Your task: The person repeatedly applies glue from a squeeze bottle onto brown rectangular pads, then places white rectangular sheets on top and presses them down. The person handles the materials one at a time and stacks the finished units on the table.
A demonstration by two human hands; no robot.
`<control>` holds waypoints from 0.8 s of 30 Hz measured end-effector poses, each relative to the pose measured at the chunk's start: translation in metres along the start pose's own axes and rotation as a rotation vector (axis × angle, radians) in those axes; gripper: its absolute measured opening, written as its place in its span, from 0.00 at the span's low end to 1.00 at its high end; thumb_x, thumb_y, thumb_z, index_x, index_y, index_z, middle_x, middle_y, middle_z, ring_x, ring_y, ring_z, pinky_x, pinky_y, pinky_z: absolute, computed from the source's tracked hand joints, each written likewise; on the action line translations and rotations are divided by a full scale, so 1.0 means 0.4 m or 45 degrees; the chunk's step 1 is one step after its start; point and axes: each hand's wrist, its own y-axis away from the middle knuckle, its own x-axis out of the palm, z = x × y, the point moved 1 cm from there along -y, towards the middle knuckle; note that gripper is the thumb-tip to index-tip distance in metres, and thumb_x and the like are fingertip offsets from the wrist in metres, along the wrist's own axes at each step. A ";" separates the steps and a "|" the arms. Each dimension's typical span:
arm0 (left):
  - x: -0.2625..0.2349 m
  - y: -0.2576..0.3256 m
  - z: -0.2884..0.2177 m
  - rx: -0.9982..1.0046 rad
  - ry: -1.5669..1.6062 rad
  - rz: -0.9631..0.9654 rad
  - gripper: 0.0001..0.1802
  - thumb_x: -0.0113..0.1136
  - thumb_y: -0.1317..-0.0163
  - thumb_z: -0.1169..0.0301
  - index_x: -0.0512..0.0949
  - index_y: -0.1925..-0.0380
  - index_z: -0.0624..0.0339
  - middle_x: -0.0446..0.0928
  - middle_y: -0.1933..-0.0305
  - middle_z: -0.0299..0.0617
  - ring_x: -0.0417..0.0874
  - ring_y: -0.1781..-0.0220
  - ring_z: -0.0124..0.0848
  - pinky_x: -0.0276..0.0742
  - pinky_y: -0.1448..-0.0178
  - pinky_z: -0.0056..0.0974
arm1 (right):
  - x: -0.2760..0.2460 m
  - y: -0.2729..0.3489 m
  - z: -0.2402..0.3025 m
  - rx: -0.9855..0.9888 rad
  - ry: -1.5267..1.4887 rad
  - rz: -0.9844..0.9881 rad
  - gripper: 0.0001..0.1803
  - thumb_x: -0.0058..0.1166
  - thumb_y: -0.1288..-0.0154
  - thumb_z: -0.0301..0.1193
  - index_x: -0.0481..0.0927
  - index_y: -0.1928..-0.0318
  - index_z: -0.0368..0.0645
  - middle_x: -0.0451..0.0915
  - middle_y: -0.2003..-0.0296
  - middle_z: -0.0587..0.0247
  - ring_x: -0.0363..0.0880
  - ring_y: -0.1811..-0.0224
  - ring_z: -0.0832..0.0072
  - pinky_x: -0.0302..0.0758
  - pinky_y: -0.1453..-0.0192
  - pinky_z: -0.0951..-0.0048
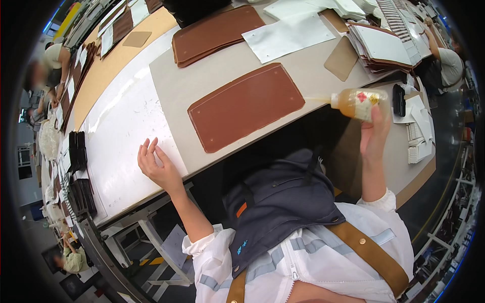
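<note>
We raise our right hand [375, 132], fingers clamped on a tilted amber bottle [359, 103]; our left hand [157, 166] rests open-fingered beside the brown leather panel [246, 105].

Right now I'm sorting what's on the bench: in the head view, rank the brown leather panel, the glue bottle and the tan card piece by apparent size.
1. brown leather panel
2. glue bottle, held in the right hand
3. tan card piece, close to the bottle and farther away, so unsure

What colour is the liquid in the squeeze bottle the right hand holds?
Amber-yellow, in the clear squeeze bottle held by the right hand; head view.

White rolled-up sleeves, dark navy apron, tan leather straps with studs.
</note>
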 end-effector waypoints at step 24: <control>0.003 0.000 0.003 0.013 0.041 -0.014 0.12 0.54 0.31 0.74 0.85 0.53 0.57 0.80 0.41 0.43 0.70 0.31 0.45 0.63 0.28 0.50 | 0.122 0.160 -0.078 -0.491 0.507 0.141 0.38 0.68 0.41 0.37 0.59 0.38 0.37 0.68 0.44 0.53 0.72 0.42 0.68 0.70 0.36 0.67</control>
